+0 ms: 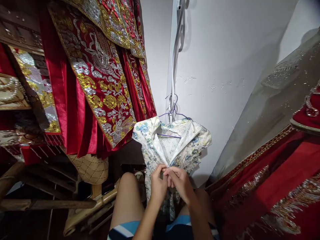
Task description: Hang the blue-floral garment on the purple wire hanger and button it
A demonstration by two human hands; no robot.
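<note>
Floral garment (151,148) hangs from purple hanger (180,114), mid-scene, right of red embroidered costume (103,78). Left hand (159,180), right hand (180,181): fingers pinching its front at base of neckline. Risk: hard downward pull could slip a shoulder off hanger.

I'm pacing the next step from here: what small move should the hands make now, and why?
I'd probably steady the left hand and use the right hand to bring the two sides of the floral garment together just above: they meet at the hands but spread into an open V higher up, while the purple hanger supports the shoulders.
</note>
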